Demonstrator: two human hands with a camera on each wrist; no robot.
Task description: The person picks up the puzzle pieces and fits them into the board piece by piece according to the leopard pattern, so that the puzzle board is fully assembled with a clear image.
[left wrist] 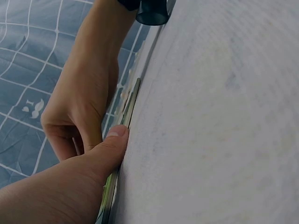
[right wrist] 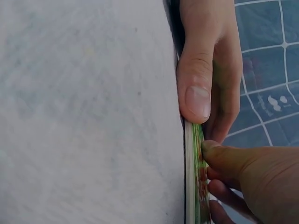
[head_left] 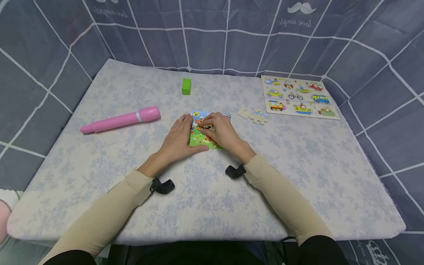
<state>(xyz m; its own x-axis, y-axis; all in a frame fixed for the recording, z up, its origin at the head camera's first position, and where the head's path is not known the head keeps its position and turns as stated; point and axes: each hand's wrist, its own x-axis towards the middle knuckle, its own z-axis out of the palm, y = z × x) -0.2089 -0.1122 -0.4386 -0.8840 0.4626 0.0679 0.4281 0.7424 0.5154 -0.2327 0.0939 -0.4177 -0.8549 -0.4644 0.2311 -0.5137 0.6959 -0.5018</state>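
A small jigsaw puzzle board (head_left: 196, 139) with a bright cartoon picture lies flat on the table in the head view. My left hand (head_left: 179, 136) rests along its left side with fingers straight, the thumb (right wrist: 197, 100) at the near edge in the right wrist view. Over the picture, my right hand (head_left: 223, 130) is bent down, thumb and fingertips around a puzzle piece (head_left: 209, 127) with an animal face. The right hand covers much of the board's right half. Beyond it to the right lie loose puzzle pieces (head_left: 259, 117), one mostly blank side up.
A pink pen-shaped stick (head_left: 120, 120) lies to the left. The green block (head_left: 186, 87) stands farther back. At the back right is a wooden vehicle puzzle board (head_left: 299, 97). A patterned cloth covers the table (head_left: 198, 213), and a grey checked curtain (head_left: 208, 44) hangs behind.
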